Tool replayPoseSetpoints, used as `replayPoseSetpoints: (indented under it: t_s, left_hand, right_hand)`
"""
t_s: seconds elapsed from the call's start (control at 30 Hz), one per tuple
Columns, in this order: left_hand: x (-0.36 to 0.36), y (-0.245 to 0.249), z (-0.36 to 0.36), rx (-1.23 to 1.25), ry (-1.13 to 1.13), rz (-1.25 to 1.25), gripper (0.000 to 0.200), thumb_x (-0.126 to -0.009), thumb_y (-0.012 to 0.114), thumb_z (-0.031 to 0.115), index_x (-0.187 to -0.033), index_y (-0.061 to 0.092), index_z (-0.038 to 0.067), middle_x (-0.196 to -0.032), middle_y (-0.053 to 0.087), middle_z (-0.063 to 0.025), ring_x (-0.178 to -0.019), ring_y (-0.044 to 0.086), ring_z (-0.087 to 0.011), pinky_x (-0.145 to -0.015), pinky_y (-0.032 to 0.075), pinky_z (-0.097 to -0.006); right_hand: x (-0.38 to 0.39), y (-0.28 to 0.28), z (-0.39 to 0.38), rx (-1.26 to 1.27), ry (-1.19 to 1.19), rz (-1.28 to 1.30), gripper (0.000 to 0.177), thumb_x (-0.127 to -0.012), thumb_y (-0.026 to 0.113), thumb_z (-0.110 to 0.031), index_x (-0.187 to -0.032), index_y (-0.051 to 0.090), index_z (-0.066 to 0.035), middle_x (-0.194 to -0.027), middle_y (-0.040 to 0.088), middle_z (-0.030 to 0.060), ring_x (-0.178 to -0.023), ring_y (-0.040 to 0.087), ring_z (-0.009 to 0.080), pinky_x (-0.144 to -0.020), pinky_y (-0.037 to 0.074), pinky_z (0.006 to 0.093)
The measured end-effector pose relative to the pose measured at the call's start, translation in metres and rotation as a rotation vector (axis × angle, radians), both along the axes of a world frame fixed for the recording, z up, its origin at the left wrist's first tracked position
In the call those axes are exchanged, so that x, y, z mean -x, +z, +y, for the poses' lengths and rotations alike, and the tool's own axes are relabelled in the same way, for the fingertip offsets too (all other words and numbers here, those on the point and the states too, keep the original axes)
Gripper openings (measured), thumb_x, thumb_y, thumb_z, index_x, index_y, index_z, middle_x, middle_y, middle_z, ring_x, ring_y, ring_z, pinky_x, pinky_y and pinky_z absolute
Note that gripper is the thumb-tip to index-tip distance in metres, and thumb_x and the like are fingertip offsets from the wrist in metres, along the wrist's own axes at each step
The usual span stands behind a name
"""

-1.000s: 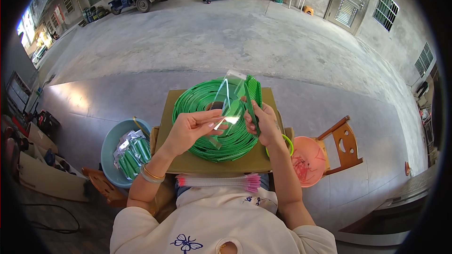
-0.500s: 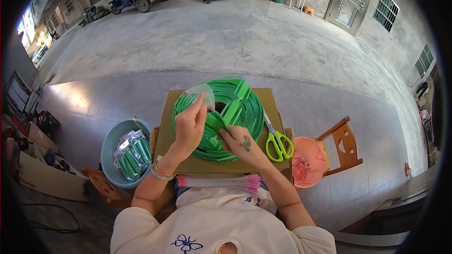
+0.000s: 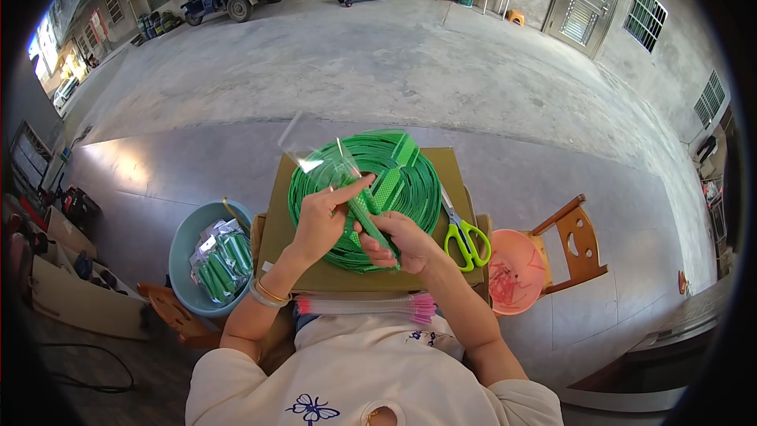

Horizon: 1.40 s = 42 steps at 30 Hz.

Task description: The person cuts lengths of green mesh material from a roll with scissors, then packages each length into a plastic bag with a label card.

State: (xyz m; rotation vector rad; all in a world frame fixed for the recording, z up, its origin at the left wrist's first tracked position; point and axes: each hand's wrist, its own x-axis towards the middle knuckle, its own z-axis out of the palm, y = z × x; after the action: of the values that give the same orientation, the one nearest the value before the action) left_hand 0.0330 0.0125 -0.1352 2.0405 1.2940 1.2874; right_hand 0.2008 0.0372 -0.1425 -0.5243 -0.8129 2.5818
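A folded bundle of green dotted strip [image 3: 364,211] sits slantwise in a clear plastic bag [image 3: 315,151], whose loose end sticks up to the far left. My left hand [image 3: 322,219] grips the bagged bundle at its upper part, index finger laid across it. Around its lower end, my right hand [image 3: 400,241] has its fingers curled. Beneath both hands lies a big coil of green strip [image 3: 420,189] on a brown cardboard box [image 3: 296,278]. Scissors with lime-green handles [image 3: 467,243] rest at the box's right edge, close to my right hand.
Left of the box, a blue basin [image 3: 183,272] holds several bagged green bundles [image 3: 225,264]. A pink basin [image 3: 516,268] with red scraps stands right, by a wooden chair [image 3: 579,243]. Clear strips with pink ends [image 3: 367,308] lie across my lap.
The bag's loose end has swung up and left, and the green bundle now shows inside it. My right hand has turned palm-up around the lower end; my left index finger reaches across.
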Motion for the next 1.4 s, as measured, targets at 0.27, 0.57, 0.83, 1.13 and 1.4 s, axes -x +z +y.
replayPoseSetpoints:
  t_s: [0.27,0.57,0.83,1.13,1.4]
  left_hand:
    - [0.017,0.031,-0.005,0.246,-0.250,-0.007,0.047,-0.071,0.045,-0.018,-0.105,0.065,0.006,-0.095,0.067,-0.0103,-0.076,0.062,-0.0106,-0.075,0.047,-0.0220]
    - [0.017,0.030,-0.003,0.204,-0.339,-0.025,0.043,-0.071,0.049,-0.017,-0.105,0.064,0.005,-0.102,0.064,-0.0142,-0.077,0.063,-0.0107,-0.073,0.048,-0.0217]
    - [0.013,0.035,-0.004,0.247,-0.225,-0.087,0.042,-0.072,0.050,-0.015,-0.105,0.065,0.006,-0.071,0.065,-0.0076,-0.067,0.061,-0.0085,-0.062,0.046,-0.0212]
    - [0.010,0.023,-0.002,0.025,-0.122,0.022,0.037,-0.071,0.052,-0.011,-0.095,0.070,0.011,-0.065,0.062,-0.0140,-0.054,0.056,-0.0064,-0.052,0.041,-0.0193]
    - [0.014,0.029,-0.006,0.162,-0.061,0.078,0.040,-0.070,0.049,-0.012,-0.099,0.068,0.008,-0.066,0.065,-0.0091,-0.057,0.058,-0.0056,-0.055,0.045,-0.0188]
  right_hand:
    - [-0.004,0.001,0.000,-0.090,-0.098,-0.062,0.025,-0.095,0.039,-0.023,-0.090,0.051,-0.002,-0.058,0.048,0.0019,-0.039,0.036,0.0065,-0.033,0.025,0.0206]
    - [-0.006,-0.003,0.001,0.157,0.241,0.153,0.021,-0.095,0.036,-0.019,-0.091,0.050,-0.003,-0.059,0.048,0.0020,-0.039,0.035,0.0067,-0.033,0.025,0.0212]
    - [0.008,0.006,-0.012,-0.414,-0.287,-0.218,0.023,-0.093,0.044,-0.022,-0.086,0.053,-0.003,-0.062,0.053,0.0024,-0.043,0.042,0.0066,-0.037,0.031,0.0200]
    - [0.006,0.012,-0.009,-0.390,-0.267,-0.295,0.027,-0.087,0.060,-0.027,-0.087,0.058,0.000,-0.064,0.056,0.0036,-0.049,0.049,0.0099,-0.040,0.036,0.0229]
    - [-0.005,0.009,-0.007,-0.176,0.001,-0.085,0.024,-0.090,0.053,-0.024,-0.095,0.056,0.000,-0.078,0.062,0.0085,-0.063,0.060,0.0160,-0.054,0.049,0.0272]
